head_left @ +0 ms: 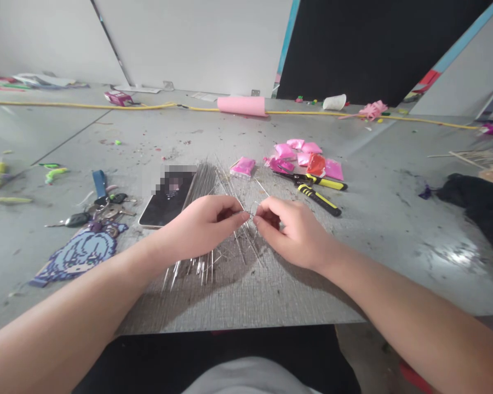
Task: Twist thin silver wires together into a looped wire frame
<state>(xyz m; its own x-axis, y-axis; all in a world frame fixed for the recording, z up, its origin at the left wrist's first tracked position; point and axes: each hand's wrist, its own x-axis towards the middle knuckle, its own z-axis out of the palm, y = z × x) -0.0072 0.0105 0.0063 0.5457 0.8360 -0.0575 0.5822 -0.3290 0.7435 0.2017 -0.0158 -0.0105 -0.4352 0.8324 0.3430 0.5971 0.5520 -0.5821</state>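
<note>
My left hand [207,225] is closed in a pinch on a thin metal wire, its fingertips nearly touching those of the other hand. My right hand [293,232] pinches the same small bent wire [252,212] from the right side. Beneath and beside my left hand lies a bundle of straight metal wires [203,183], their ends sticking out toward the front edge. A few loose wires [244,246] lie crossed under both hands. Pliers [320,197] with black and yellow handles rest beyond my right hand, near pink packets [285,152].
A phone [168,197] lies left of the wires, with keys [77,220] and a pixel-style character charm [82,254] further left. At the back are a pink roll [241,105] and a yellow cord [148,107]. Black cloth [476,210] sits at the right.
</note>
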